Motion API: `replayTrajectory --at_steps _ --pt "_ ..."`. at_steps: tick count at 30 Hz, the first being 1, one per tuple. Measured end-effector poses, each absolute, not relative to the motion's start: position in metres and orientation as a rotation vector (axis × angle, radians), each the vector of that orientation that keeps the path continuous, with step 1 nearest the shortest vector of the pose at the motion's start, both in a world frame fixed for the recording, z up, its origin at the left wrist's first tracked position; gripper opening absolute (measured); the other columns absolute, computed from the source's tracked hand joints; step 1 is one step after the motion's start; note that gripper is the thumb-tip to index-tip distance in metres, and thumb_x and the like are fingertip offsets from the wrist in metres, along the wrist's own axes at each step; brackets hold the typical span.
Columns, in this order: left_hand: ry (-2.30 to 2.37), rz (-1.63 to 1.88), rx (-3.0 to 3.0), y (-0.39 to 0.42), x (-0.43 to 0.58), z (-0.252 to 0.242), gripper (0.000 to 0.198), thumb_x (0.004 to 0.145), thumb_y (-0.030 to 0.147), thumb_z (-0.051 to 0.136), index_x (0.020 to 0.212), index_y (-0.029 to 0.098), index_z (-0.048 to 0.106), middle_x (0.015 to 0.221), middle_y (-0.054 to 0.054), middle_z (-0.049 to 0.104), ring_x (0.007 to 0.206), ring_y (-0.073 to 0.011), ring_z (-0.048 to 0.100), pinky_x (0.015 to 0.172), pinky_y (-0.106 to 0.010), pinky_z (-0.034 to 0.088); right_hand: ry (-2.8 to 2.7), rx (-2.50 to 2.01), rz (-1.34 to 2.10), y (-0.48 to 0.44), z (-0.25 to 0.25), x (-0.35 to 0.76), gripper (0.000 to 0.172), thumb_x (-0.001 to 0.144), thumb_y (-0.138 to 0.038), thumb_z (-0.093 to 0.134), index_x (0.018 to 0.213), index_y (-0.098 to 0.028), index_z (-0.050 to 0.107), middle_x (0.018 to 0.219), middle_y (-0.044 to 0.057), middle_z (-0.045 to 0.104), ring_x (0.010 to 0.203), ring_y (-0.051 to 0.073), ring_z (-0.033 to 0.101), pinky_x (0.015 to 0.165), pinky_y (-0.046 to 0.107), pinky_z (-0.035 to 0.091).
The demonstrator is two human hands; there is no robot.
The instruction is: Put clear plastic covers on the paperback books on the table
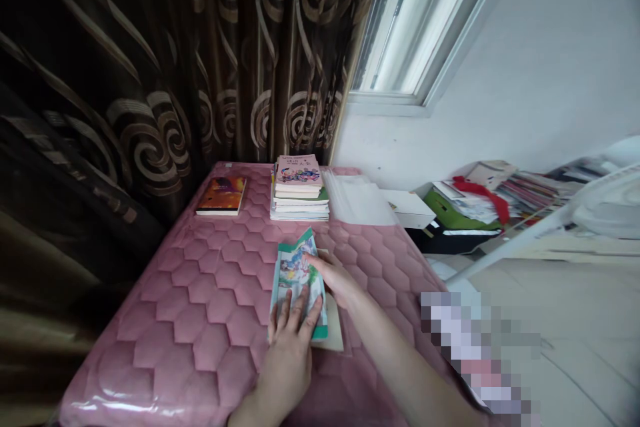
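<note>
A green-bordered picture book (295, 268) lies in front of me on the pink quilted surface, its upper right corner raised. My left hand (293, 340) rests flat on its lower half with fingers spread. At the right edge, my right hand (336, 279) grips the book, thumb on the cover and the other fingers mostly hidden behind it. Underneath, a cream-coloured sheet or cover (334, 330) sticks out at the right, with what looks like a clear plastic edge around it.
Behind stands a stack of books (300, 203), pink one on top. Left of it lies an orange-covered book (221, 195); clear plastic sleeves (363, 200) lie right. A white box (407, 208) and green container (440, 209) with papers stand beyond. Patterned curtains (235, 67) hang behind.
</note>
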State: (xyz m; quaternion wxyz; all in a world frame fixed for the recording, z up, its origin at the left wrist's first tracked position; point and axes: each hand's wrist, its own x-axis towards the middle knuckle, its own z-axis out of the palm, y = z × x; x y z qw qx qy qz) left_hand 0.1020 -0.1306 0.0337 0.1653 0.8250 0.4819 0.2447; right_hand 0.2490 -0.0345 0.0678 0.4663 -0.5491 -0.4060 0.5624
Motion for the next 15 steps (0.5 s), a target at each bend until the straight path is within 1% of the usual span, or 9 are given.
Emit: replayTrajectory --at_steps 3,5,6,7,8,9,10,12,15 --pt "1.187 0.650 2.307 -0.126 0.093 0.046 0.075 0.076 0.014 0.054 0.143 0.035 0.028 0.153 -0.002 0.025 0.141 -0.0310 0.017 0.110 -0.055 0.021 -1.006 -1.437 1.329 -0.019 0.065 0.255 0.028 0.067 -0.039 0.061 0.085 -0.019 0.069 0.080 0.003 0.073 0.077 0.022 0.068 0.069 0.031 0.052" --pt "1.160 0.683 2.175 -0.114 0.085 0.051 0.062 0.079 0.027 0.056 0.139 0.030 0.040 0.150 -0.006 0.032 0.139 -0.0301 0.024 0.110 -0.050 0.025 -0.973 -1.471 1.311 -0.016 0.063 0.257 0.024 0.065 -0.034 0.059 0.080 -0.018 0.069 0.077 0.003 0.073 0.076 0.023 0.068 0.068 0.031 0.052" --pt "1.215 0.717 2.075 -0.104 0.082 0.053 0.052 0.083 0.031 0.052 0.135 0.026 0.046 0.147 -0.008 0.038 0.136 -0.0278 0.030 0.108 -0.046 0.029 -0.950 -1.460 1.316 -0.017 0.062 0.258 0.023 0.064 -0.032 0.058 0.079 -0.018 0.069 0.075 0.003 0.073 0.076 0.023 0.069 0.068 0.031 0.053" --pt "1.335 0.776 1.948 -0.092 0.079 0.053 0.043 0.088 0.031 0.042 0.129 0.022 0.052 0.141 -0.011 0.045 0.132 -0.0247 0.038 0.107 -0.041 0.032 -0.928 -1.433 1.326 -0.018 0.062 0.258 0.024 0.062 -0.031 0.058 0.079 -0.018 0.069 0.075 0.003 0.073 0.076 0.023 0.069 0.068 0.032 0.053" --pt "1.484 0.811 1.797 -0.078 0.077 0.053 0.041 0.091 0.029 0.035 0.126 0.016 0.054 0.133 -0.014 0.053 0.124 -0.0230 0.047 0.104 -0.038 0.035 -0.905 -1.401 1.337 -0.020 0.062 0.258 0.024 0.061 -0.030 0.059 0.079 -0.017 0.069 0.075 0.004 0.073 0.076 0.023 0.069 0.068 0.032 0.053" --pt "1.619 0.768 1.650 -0.063 0.075 0.053 0.040 0.092 0.026 0.032 0.122 0.013 0.055 0.126 -0.017 0.058 0.117 -0.0227 0.054 0.099 -0.036 0.039 -0.883 -1.372 1.345 -0.022 0.062 0.258 0.025 0.060 -0.030 0.059 0.079 -0.017 0.069 0.076 0.004 0.073 0.076 0.024 0.069 0.067 0.032 0.053" --pt "1.657 0.671 1.564 -0.049 0.075 0.053 0.038 0.091 0.023 0.033 0.119 0.011 0.056 0.122 -0.017 0.060 0.113 -0.0229 0.056 0.095 -0.035 0.041 -0.862 -1.349 1.352 -0.024 0.064 0.257 0.025 0.060 -0.030 0.060 0.079 -0.017 0.069 0.076 0.004 0.073 0.076 0.024 0.069 0.067 0.032 0.053" --pt "1.664 0.607 1.532 -0.023 0.078 0.051 0.032 0.089 0.022 0.037 0.105 0.009 0.061 0.113 -0.020 0.064 0.105 -0.0259 0.060 0.088 -0.035 0.043 -0.828 -1.325 1.355 -0.027 0.067 0.257 0.026 0.059 -0.032 0.064 0.079 -0.017 0.069 0.078 0.004 0.074 0.074 0.023 0.069 0.065 0.031 0.053" --pt "1.672 0.567 1.503 0.001 0.088 0.049 0.022 0.087 0.025 0.045 0.086 0.011 0.062 0.101 -0.020 0.068 0.099 -0.0279 0.063 0.082 -0.034 0.044 -0.791 -1.282 1.360 -0.029 0.073 0.259 0.029 0.057 -0.032 0.068 0.081 -0.017 0.069 0.077 0.004 0.074 0.071 0.021 0.069 0.066 0.031 0.053"
